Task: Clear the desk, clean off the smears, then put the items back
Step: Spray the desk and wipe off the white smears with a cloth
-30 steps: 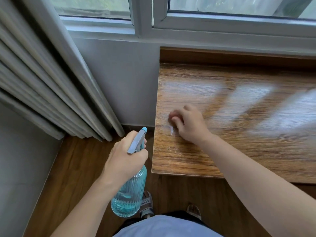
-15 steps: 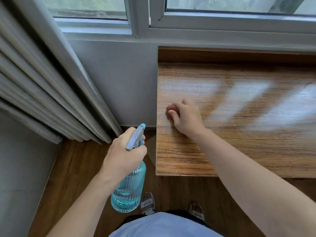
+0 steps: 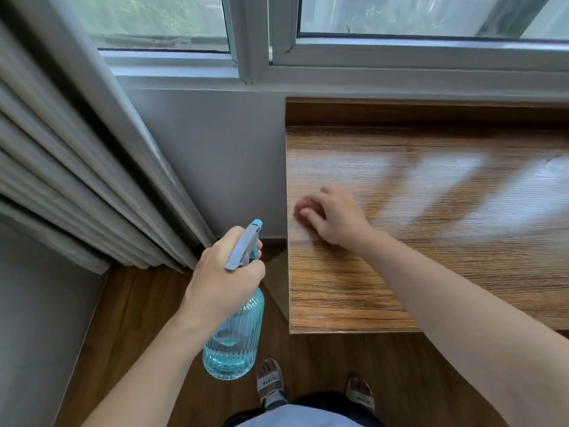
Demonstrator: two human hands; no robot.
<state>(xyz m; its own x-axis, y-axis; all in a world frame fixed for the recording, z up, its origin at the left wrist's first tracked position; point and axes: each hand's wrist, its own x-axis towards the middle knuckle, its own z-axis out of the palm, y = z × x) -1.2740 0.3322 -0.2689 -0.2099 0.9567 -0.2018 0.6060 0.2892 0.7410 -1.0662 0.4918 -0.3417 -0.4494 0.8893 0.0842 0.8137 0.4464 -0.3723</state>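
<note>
1. The right hand (image 3: 334,217) is seen at the left end of the desk (image 3: 431,272), fingers curled over something small and reddish that is blurred; whether it is a cloth or only fingertips cannot be told.
2. Compared with a second ago, this hand has been shifted away from the near part of the top toward the far left corner region, and the small white mark formerly beside it is no longer visible.
3. That is judged to mean the wiping step is under way and that one smear has been dealt with; pale streaks further right may be only window glare.
4. The left hand (image 3: 221,272) is wrapped round the neck of the spray bottle (image 3: 234,334), held off the desk above the floor (image 3: 129,318), much as before.
5. No items are seen on the visible part of the desk, so putting them back is taken as not yet begun.
6. The rubbing hand is close to the left edge, beyond which lie the wall (image 3: 215,155) and the curtain (image 3: 77,180); open room for strokes lies to the right.
</note>
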